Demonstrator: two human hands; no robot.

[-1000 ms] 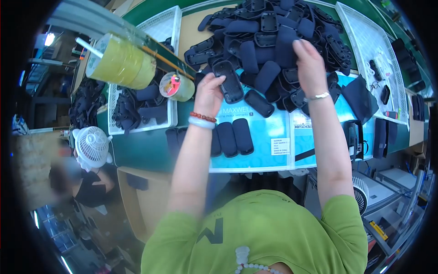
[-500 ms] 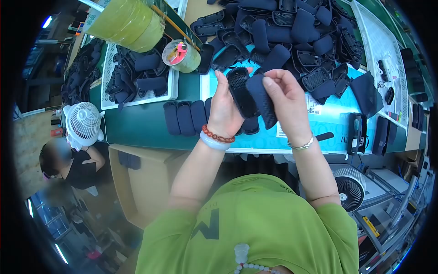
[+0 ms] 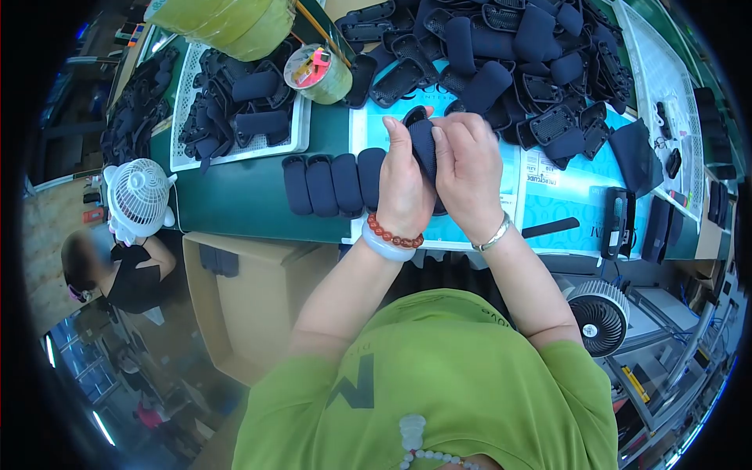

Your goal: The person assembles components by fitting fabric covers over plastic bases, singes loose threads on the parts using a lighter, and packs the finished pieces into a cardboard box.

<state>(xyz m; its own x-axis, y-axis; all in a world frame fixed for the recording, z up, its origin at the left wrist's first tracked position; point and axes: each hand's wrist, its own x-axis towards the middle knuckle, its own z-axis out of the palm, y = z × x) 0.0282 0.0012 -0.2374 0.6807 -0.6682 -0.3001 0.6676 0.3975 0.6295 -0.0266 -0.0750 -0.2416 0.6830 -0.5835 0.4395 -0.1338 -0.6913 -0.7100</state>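
Between my hands is a black perforated plastic shell [image 3: 414, 115] with a dark blue fabric cover [image 3: 424, 147] lying against its face. My left hand [image 3: 401, 178] is wrapped round the shell from the left, thumb up. My right hand [image 3: 471, 164] is closed on the cover's right edge, thumb on the fabric; its fingertips are hidden behind. Several fabric-covered pieces [image 3: 321, 186] lie in a row beside my left hand. Beyond both hands spreads a heap of black shells and dark blue covered pieces [image 3: 540, 35].
A white tray [image 3: 300, 137] of similar parts stands at left, near a cup [image 3: 319, 76] and a yellow taped roll [image 3: 227, 27]. A white fan [image 3: 141, 197] sits on the table's left edge. An open carton [image 3: 258, 313] is below. A black strip [image 3: 551, 228] lies right.
The shell and cover were apart like an open book, the shell's holes showing. Now the cover is brought over the shell, and my hands are closer together.
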